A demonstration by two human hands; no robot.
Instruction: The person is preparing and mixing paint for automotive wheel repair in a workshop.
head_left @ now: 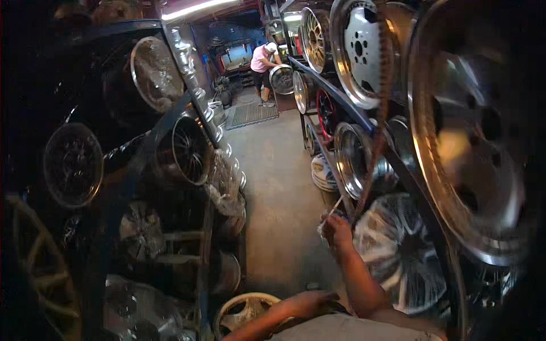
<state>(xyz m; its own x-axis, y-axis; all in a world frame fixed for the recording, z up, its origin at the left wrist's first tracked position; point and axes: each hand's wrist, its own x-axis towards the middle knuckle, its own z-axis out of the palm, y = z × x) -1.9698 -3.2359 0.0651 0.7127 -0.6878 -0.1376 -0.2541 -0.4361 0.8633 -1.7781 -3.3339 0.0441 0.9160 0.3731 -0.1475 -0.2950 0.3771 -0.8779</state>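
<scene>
My right hand (pixel 338 228) is raised beside the right-hand rack, fingers closed round a thin pale stick (pixel 339 203). A small whitish bit shows at the fingers; its kind is too blurred to tell. Close to my waist, my left hand (pixel 314 303) lies in front of my light-coloured clothing (pixel 352 328), its fingers smeared and partly dark. Just right of my right forearm stands a large multi-spoke silver wheel rim (pixel 401 256). A cream-coloured rim (pixel 250 307) sits low beside my left forearm.
Racks of wheel rims line both sides of a narrow concrete aisle (pixel 276 193). A rusty chain (pixel 382 113) hangs at the right rack. White round lids or discs (pixel 323 172) are stacked beside it. Far off, a person (pixel 263 65) in a pink shirt handles a rim (pixel 282 79) near a floor mat (pixel 254 115).
</scene>
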